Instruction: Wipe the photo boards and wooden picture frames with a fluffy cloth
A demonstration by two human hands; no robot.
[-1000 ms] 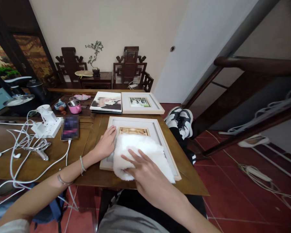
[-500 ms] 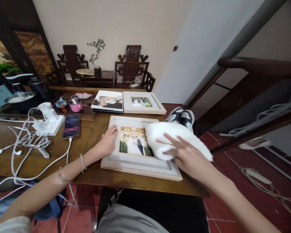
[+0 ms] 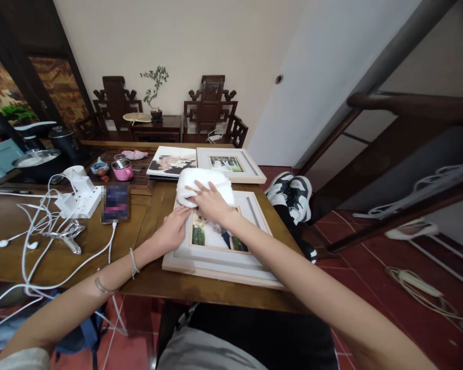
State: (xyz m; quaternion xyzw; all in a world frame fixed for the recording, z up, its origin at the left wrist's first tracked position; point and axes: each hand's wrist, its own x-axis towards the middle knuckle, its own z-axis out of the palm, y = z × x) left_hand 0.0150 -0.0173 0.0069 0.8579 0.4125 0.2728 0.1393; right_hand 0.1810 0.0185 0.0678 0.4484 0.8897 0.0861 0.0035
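A picture frame with a pale wooden edge lies flat on the table, a photo of a couple at its centre. At its left side my left hand grips the edge, fingertips close to the cloth. My right hand reaches across to the frame's far left corner and holds a folded, fluffy white cloth down on it, fingers spread over the top. Cloth and forearm hide the frame's upper left part and some of the photo.
Behind lie a second frame and a photo panel. On the left are a phone, a white power strip, tangled cables and a pink cup. Someone's sneakers show beyond the table's right edge.
My right hand has moved the white cloth from the frame's right side to its far left corner. My left hand stays on the left edge.
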